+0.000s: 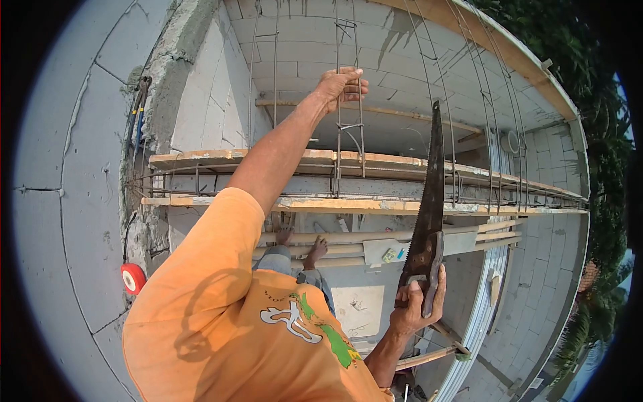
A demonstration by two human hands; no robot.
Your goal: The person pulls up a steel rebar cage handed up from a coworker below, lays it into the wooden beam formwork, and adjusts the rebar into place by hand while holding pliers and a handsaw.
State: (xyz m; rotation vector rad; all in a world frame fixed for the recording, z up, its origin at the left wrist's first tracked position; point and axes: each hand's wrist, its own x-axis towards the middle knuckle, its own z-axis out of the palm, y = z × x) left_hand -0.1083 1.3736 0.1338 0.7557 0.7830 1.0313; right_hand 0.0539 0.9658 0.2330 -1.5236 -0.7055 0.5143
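My left hand (341, 88) reaches forward and is closed around a vertical steel rebar (338, 137), part of a narrow tied cage rising from the beam formwork. In my right hand (418, 305) is a handsaw (429, 194), gripped by its dark handle. The saw's worn, brownish blade points upward with its teeth facing left. Behind the blade run the wooden formwork boards (295, 204); whether the blade touches them, I cannot tell.
More rebars (485, 114) stand along the formwork on the right. Pliers (139, 110) and a red tape measure (133, 278) lie by the block wall (53, 268) on the left. My bare feet (315, 251) are on bamboo poles (348, 237) above a drop to the floor (355, 308).
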